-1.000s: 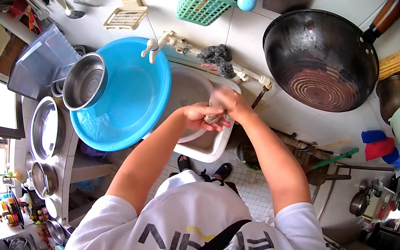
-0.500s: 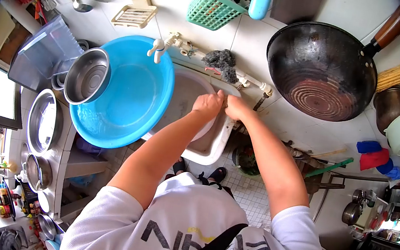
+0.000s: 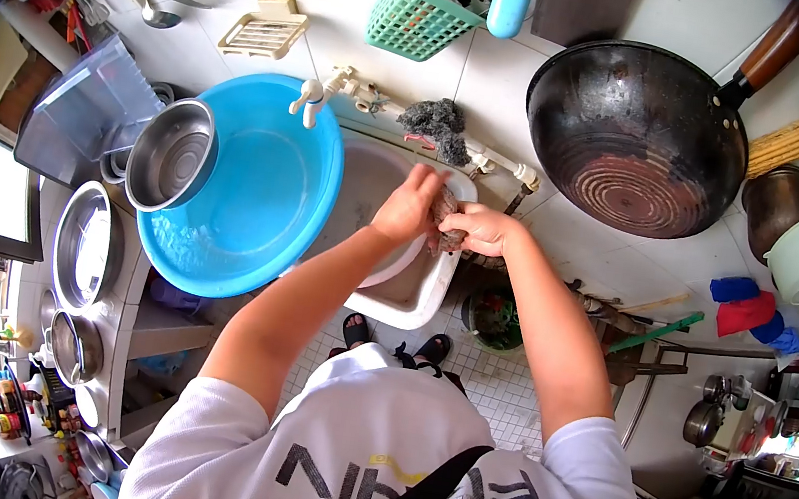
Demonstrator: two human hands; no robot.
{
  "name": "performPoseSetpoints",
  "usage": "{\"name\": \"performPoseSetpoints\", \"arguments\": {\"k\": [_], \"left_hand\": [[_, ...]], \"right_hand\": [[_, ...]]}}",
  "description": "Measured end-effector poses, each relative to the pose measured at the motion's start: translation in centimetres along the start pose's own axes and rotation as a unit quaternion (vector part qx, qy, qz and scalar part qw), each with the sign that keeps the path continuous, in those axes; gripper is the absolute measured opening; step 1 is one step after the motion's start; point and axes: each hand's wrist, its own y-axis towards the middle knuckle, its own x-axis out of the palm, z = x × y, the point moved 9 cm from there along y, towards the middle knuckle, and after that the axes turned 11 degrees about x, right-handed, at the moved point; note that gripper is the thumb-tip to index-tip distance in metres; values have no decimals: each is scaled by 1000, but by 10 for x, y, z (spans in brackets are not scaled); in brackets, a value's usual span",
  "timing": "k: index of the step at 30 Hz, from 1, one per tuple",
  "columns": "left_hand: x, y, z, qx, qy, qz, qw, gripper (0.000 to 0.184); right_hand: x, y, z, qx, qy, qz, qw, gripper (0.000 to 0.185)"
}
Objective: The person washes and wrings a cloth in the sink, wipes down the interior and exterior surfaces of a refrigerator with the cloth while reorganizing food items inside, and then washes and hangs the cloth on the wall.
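Observation:
A crumpled, brownish rag (image 3: 443, 219) is between my two hands, above the right part of the sink. My right hand (image 3: 483, 228) is closed round its right side, thumb across the front. On the other side, my left hand (image 3: 407, 207) touches the rag, its fingers stretched upward and slightly blurred. Below them lies a pale round basin (image 3: 394, 276) in the white sink (image 3: 436, 288), partly covered by my hands and forearms.
A large blue basin (image 3: 271, 192) stands left of the sink, with a steel bowl (image 3: 173, 156) on its rim. Behind are a white tap (image 3: 310, 101) and dark scouring wool (image 3: 439, 126). A black wok (image 3: 640, 145) hangs at the right, near a green basket (image 3: 415, 14).
My hands were pressed together with the rag mostly hidden. Now they are slightly apart and the rag shows between them; my left fingers have straightened.

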Motion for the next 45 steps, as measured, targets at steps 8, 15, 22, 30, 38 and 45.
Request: {"name": "performPoseSetpoints", "arguments": {"k": [8, 15, 22, 30, 38, 45], "left_hand": [[79, -62, -43, -449, -676, -40, 583, 62], [46, -44, 31, -319, -782, -208, 493, 79], [62, -54, -17, -395, -527, -302, 689, 36], [57, -11, -42, -205, 150, -274, 928, 32], [64, 15, -34, 33, 254, -306, 917, 30], [59, 14, -28, 162, 265, -199, 929, 33]], "right_hand": [[57, -52, -79, -285, -479, 265, 787, 47], [97, -68, -84, -439, -662, 293, 532, 38], [75, -51, -70, -372, -731, 311, 480, 20], [4, -11, -46, -98, -660, 400, 628, 25], [-22, -7, -35, -53, -485, 420, 765, 37], [-8, -9, -3, -19, -102, 313, 944, 19]]}}
